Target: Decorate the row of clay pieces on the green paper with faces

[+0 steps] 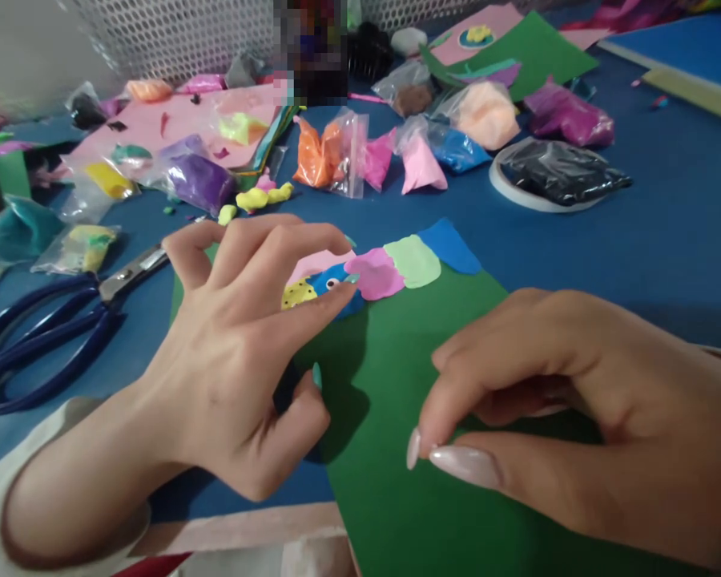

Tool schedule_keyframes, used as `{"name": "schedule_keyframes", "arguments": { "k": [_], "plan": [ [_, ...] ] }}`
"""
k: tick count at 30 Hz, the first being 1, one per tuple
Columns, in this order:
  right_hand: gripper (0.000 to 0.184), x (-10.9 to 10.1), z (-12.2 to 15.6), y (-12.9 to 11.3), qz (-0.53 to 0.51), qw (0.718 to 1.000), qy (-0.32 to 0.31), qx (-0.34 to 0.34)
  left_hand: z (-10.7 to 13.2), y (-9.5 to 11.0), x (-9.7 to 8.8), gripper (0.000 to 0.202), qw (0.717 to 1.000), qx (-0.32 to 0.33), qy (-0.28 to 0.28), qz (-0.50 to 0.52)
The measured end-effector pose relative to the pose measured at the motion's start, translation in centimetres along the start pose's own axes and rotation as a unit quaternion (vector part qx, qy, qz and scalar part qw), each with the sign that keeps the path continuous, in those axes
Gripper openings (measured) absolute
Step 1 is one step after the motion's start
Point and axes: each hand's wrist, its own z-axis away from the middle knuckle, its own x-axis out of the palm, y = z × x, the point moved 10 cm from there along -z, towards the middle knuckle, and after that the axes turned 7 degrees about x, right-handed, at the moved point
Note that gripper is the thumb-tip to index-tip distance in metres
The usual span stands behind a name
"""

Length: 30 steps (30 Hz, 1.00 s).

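A green card sheet [396, 449] lies on the blue table in front of me. Flattened clay patches run along its far edge: yellow, blue with an eye [330, 280], magenta [376, 274], pale green [416, 260] and blue [450, 244]. My left hand [240, 361] hovers over the sheet's left part, fingers spread and curved, the fingertips close to the blue and magenta clay. My right hand [565, 417] rests on the sheet at the right, thumb and forefinger pinched together; whether anything is between them I cannot make out.
Blue-handled scissors [48, 328] lie at the left. Many small bags of coloured clay [330, 152] crowd the far side, with a pink sheet [174, 120], a tape ring under a black clay bag [553, 172] and a green sheet [534, 48]. A mesh wall stands behind.
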Motion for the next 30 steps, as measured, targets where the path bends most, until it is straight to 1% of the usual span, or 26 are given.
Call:
{"name": "schedule_keyframes", "arguments": {
  "k": [3, 7, 13, 17, 19, 22, 25, 27, 28, 30],
  "plan": [
    [0.016, -0.3, 0.3, -0.5, 0.049, 0.999, 0.01, -0.013, 0.0, 0.1, 0.2, 0.041, 1.0, 0.008, 0.005, -0.017],
    [0.014, -0.6, 0.5, -1.0, 0.106, 0.994, 0.004, -0.016, 0.1, 0.0, 0.2, 0.039, 0.999, 0.0, 0.012, -0.041],
    [0.016, -0.2, 0.9, -1.5, 0.102, 0.994, 0.01, -0.042, 0.3, -0.3, 0.2, 0.038, 0.999, -0.026, 0.012, -0.032],
    [0.014, -0.3, 1.0, -1.6, 0.105, 0.991, 0.056, -0.064, 0.3, 0.1, 0.3, 0.038, 0.999, -0.009, 0.008, -0.046],
    [0.015, -0.6, 1.0, -1.4, 0.11, 0.988, 0.085, -0.062, 0.2, 0.2, 0.3, 0.038, 0.999, 0.001, 0.006, -0.048],
    [0.016, -0.6, 1.1, -1.4, 0.127, 0.984, 0.106, -0.06, 0.2, 0.3, 0.4, 0.038, 0.999, 0.006, 0.003, -0.054],
    [0.016, -0.8, 1.3, -1.8, 0.127, 0.984, 0.107, -0.068, 0.1, 0.2, 0.4, 0.039, 0.998, 0.003, -0.001, -0.062],
    [0.016, -1.0, 1.2, -1.9, 0.127, 0.985, 0.096, -0.066, 0.1, 0.2, 0.4, 0.038, 0.998, 0.003, 0.001, -0.063],
    [0.015, -1.0, 1.0, -1.9, 0.127, 0.986, 0.085, -0.062, 0.1, 0.3, 0.4, 0.038, 0.998, 0.004, 0.001, -0.063],
    [0.014, -0.7, 0.6, -1.5, 0.115, 0.991, 0.044, -0.055, 0.2, 0.3, 0.4, 0.038, 0.998, 0.003, 0.002, -0.063]
  ]
}}
